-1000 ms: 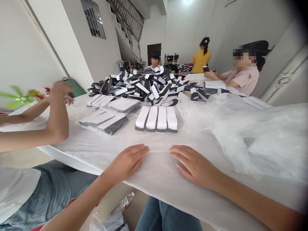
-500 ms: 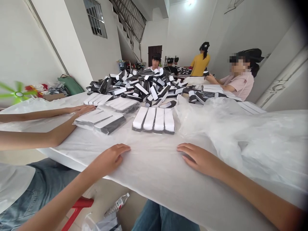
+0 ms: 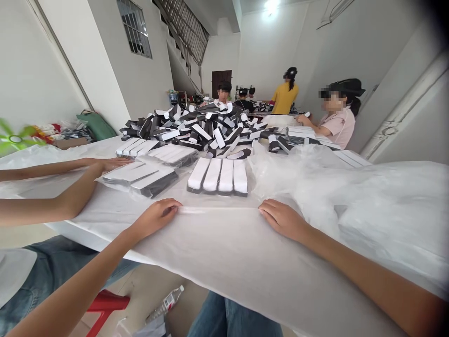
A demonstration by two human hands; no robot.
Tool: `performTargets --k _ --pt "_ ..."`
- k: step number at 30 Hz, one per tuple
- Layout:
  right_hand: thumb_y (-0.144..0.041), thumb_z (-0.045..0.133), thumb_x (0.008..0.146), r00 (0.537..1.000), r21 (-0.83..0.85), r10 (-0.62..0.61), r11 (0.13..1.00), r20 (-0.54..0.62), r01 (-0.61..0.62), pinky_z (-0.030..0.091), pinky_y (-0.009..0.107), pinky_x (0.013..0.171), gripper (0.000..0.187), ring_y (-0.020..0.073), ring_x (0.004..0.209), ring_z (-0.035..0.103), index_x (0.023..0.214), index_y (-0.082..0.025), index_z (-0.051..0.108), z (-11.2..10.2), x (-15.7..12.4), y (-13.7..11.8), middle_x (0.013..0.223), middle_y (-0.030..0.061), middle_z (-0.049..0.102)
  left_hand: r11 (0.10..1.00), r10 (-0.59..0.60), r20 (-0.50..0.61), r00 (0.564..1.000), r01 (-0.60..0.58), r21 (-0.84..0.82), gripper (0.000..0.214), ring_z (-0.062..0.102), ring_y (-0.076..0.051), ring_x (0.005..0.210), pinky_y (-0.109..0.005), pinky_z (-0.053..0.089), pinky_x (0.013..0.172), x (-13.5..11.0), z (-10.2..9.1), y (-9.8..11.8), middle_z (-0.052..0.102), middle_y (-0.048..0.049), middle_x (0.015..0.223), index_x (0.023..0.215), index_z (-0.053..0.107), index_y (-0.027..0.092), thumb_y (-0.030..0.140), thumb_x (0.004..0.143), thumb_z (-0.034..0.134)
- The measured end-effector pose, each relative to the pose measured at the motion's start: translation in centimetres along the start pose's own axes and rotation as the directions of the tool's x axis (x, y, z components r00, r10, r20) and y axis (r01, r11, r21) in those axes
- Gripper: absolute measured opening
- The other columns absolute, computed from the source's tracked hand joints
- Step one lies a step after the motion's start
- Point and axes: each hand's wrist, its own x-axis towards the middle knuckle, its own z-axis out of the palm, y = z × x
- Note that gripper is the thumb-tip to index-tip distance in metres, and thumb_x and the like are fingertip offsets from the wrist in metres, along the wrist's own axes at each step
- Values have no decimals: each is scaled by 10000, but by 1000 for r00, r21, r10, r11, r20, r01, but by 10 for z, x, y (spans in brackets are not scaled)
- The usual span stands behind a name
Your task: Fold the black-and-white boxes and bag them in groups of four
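A clear plastic bag point(image 3: 217, 201) lies flat on the white-covered table, its near edge stretched in a straight line between my hands. My left hand point(image 3: 157, 216) is closed in a pinch on that edge's left end. At the right end, my right hand point(image 3: 283, 217) also pinches the plastic, fingers together. Just beyond the edge sits a row of several white-topped, dark-bottomed strips point(image 3: 219, 175), side by side, apparently inside the bag. To the left lie bagged packs of similar strips point(image 3: 140, 177).
A large heap of loose black-and-white strips point(image 3: 210, 126) covers the table's back. Crumpled clear plastic point(image 3: 386, 201) fills the right side. A co-worker's arms point(image 3: 52, 208) rest at the left. Another person point(image 3: 338, 121) sits at the right. Below are a red stool point(image 3: 107, 304) and a bottle point(image 3: 168, 302).
Both hands have moved slightly up the view, and their fingers have closed on the bag's edge, which is now drawn taut. The view has shifted a little.
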Motion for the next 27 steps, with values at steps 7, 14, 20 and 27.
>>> performTargets --k 7,14,20,27 --pt "-361 442 898 951 190 294 933 94 -307 343 277 539 303 147 582 521 639 -219 510 -5 22 11 643 -13 594 966 -218 -110 970 198 -166 345 548 -172 647 -267 412 634 23 15 -4 596 23 673 1066 610 226 448 902 403" --pt "-217 479 781 962 75 270 959 40 -273 292 275 540 258 143 604 471 563 -210 341 8 20 12 573 -23 478 973 -225 -71 972 220 -64 298 400 -148 516 -256 295 520 22 23 11 424 49 560 1028 613 264 405 918 374" --pt "-267 538 829 963 84 255 965 -87 -248 445 299 625 124 181 733 579 944 -237 574 15 16 13 819 8 619 978 -108 -213 971 142 150 292 511 -174 632 -273 408 596 17 25 11 476 15 659 1083 627 236 284 878 424" --pt "-284 485 943 980 82 -57 994 -189 74 504 376 882 184 219 1021 601 1010 -252 653 8 13 3 1065 51 672 919 299 10 954 -291 265 377 547 -223 1173 -334 454 985 5 13 23 529 -53 1351 1308 555 279 304 964 402"
